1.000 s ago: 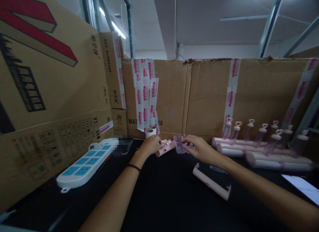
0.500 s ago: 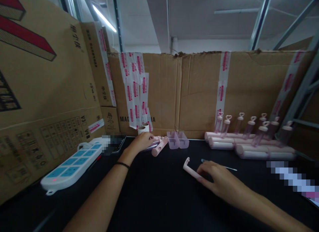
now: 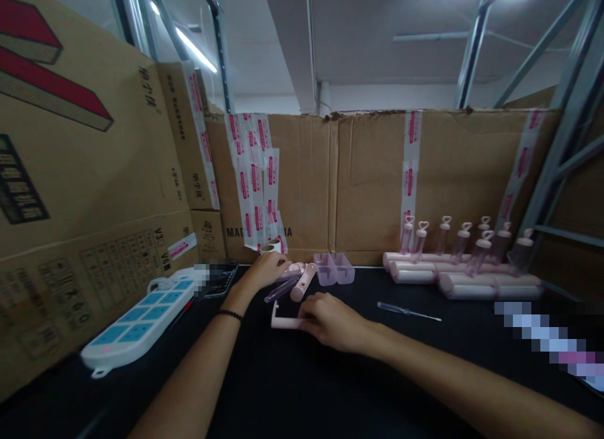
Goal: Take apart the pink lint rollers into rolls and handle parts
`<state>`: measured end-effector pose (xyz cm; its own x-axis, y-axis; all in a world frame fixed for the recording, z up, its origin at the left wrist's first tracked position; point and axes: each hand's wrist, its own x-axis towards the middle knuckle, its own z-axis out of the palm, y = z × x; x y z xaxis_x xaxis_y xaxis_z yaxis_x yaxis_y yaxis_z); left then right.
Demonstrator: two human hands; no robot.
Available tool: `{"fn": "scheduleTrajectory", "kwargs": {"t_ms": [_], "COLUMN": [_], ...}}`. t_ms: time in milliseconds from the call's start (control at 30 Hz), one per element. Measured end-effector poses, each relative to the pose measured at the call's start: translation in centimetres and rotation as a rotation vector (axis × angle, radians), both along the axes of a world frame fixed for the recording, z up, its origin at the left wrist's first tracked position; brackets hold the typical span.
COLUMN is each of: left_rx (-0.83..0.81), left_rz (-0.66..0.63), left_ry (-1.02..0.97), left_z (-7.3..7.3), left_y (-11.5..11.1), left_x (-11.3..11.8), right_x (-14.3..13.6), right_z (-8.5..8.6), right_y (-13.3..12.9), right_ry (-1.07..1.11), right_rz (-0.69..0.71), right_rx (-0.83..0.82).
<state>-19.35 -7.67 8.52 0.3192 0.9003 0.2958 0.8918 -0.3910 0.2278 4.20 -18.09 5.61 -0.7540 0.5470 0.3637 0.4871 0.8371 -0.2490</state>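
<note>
"V3", "V6" on left carton (image 3: 108, 168); "MAD…" and "…A" on rear cardboard (image 3: 372, 187), middle covered by tape (image 3: 255, 187)

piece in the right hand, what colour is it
Pale pink; the piece shows in the head view.

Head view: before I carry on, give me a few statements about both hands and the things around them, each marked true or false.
1. The right hand grips a pale pink bar. True.
2. The screwdriver is in the left hand. False: the screwdriver lies on the black table, apart from both hands.
3. The left hand has a dark band around its wrist. True.
4. The power strip is on the person's right. False: the power strip lies on the left.
5. The purple containers sit farther back than the right hand. True.
</note>
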Motion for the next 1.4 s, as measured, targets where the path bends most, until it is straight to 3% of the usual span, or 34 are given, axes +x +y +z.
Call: {"fn": "scheduleTrajectory", "kwargs": {"t_ms": [267,467,600,800,933,1067,1200,1300,1400], "left_rx": [0.05,0.109,0.156,0.262,0.34,0.403,0.429,0.432,0.434], "left_rz": [0.011,-0.006,-0.033,-0.115,-0.251,-0.425,-0.604,-0.695,-0.721], "left_ry": [-0.013,0.01,0.02,0.02,0.037,0.074,0.113,0.123,0.11], "left_z": [-0.2,0.3,0.9,1.5,1.9,0.9,-1.8,-3.8,-4.8], "left_y": [0.3,0.1,-0.4,-1.6,-3.4,-6.2,-8.2,-8.4,-7.7], "left_x": [-0.7,0.1,0.8,2.8,5.9,10.3,14.1,15.2,14.9], "right_x": [-2.9,-3.0,-1.9,2.6,7.0,12.4,17.3,19.7,21.4], "right_z": [-1.3,-1.8,-1.3,-1.2,-2.0,-3.3,-4.6,-5.0,-4.9], "right_y": [4.3,4.2,2.7,-2.9,-5.2,-3.9,-1.1,0.8,3.0], "right_ry": [0.093,0.141,0.186,0.212,0.193,0.23,0.211,0.2,0.223], "right_rz": [-0.04,-0.057,-0.059,-0.061,-0.109,-0.247,-0.424,-0.495,-0.581], "right_rx": [0.178,0.238,0.238,0.192,0.144,0.108,0.073,0.078,0.104]}}
